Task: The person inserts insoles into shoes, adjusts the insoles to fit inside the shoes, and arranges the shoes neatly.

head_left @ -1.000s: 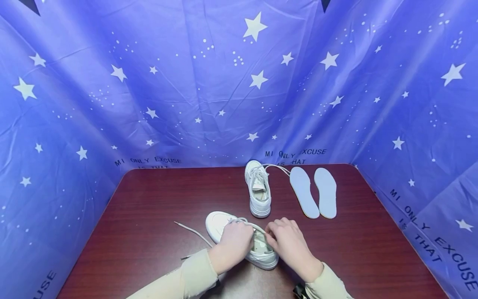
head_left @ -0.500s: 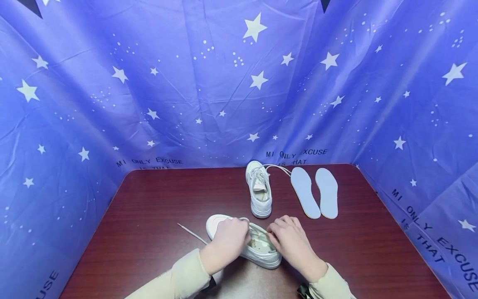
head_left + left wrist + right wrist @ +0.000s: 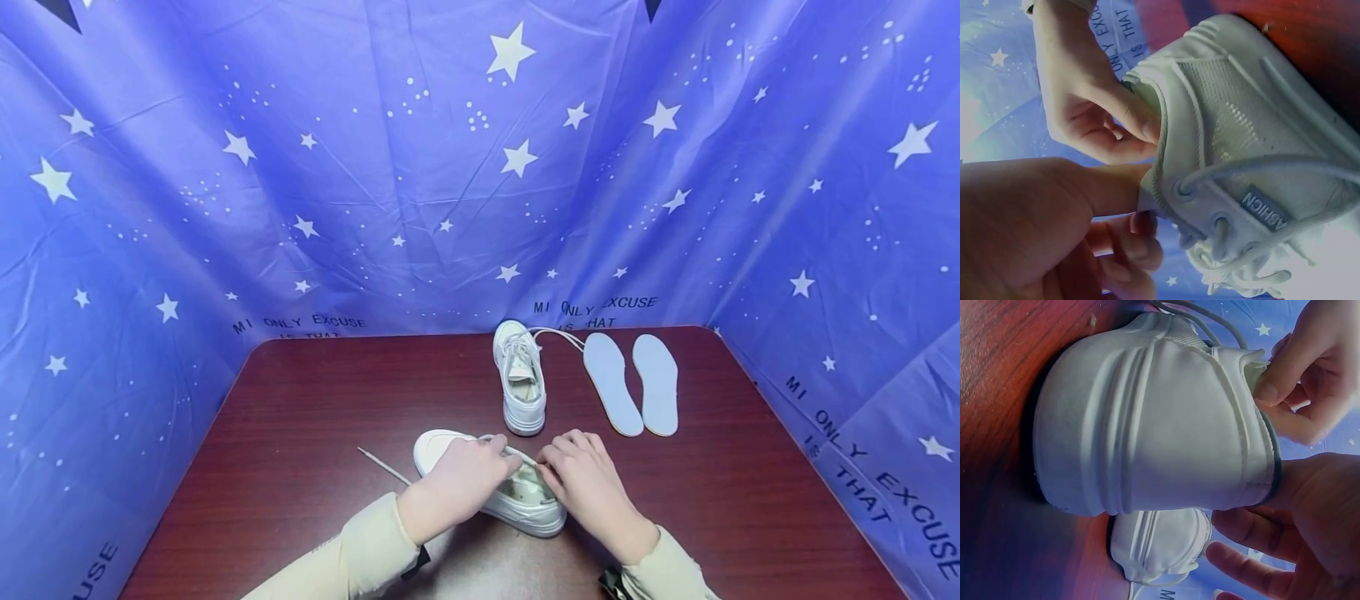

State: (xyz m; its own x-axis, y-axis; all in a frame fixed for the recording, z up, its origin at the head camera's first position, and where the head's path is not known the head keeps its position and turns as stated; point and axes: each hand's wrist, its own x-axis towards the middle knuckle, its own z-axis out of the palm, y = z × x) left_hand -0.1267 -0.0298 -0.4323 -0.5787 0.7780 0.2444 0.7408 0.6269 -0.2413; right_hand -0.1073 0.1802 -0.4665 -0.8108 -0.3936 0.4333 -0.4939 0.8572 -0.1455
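Observation:
A white lace-up sneaker (image 3: 525, 517) sits on the table near me, toe pointing to the far left and opening facing up. My left hand (image 3: 457, 483) reaches over its laced front; in the left wrist view the thumb and fingers pinch the opening's edge by the top eyelets, at the tongue. My right hand (image 3: 596, 496) grips the far side of the collar toward the heel. In the right wrist view its fingers (image 3: 1254, 528) lie along the outside of the sneaker's heel. A loose lace (image 3: 384, 465) trails left of the toe. The sneaker's inside is partly hidden by both hands.
A second white sneaker (image 3: 525, 414) stands at the back middle, its lace running right toward two pale insoles, one left (image 3: 613, 387) and one right (image 3: 656, 387), lying side by side. Star-printed blue curtains (image 3: 405, 167) enclose the brown table (image 3: 300, 417) at the back and sides.
My left hand has shifted slightly left, then its fingers extended rightward over the opening. The near sneaker has moved slightly right at its heel. The right hand keeps its grip on the collar.

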